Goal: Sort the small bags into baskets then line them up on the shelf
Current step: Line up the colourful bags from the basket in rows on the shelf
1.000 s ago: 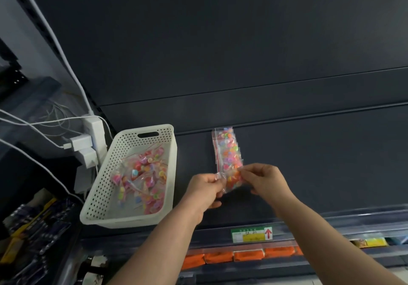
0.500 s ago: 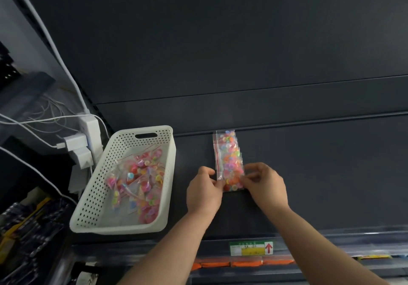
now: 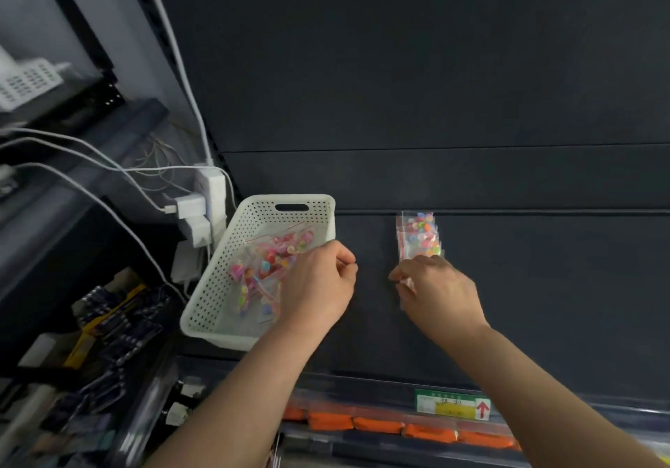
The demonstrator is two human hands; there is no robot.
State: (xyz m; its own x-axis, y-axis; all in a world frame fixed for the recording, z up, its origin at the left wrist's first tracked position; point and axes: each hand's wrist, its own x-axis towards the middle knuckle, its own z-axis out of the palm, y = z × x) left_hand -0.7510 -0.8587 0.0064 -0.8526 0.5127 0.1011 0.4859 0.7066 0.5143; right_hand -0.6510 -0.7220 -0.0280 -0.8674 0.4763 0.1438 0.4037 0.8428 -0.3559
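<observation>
left hand (image 3: 319, 282) now off the bags (image 3: 418, 235) — grip curled, empty; right hand (image 3: 435, 286) — pinching them.

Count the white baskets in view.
2. One basket sits on the shelf under the left hand; another basket, blurred, is at upper left. Others may be hidden.

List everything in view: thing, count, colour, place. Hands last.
basket: one, white perforated, left on the shelf.
bags in basket: several, clear with pink and mixed beads; count unclear.
stacked bags: small pile, clear with pastel beads, on the dark shelf right of the basket.
chargers: a few, white, plugged in left of the basket.
orange packs: a row, lower shelf.
price label: one, green and yellow, shelf edge.
left hand: over the basket's right side.
right hand: at the pile's near end.
</observation>
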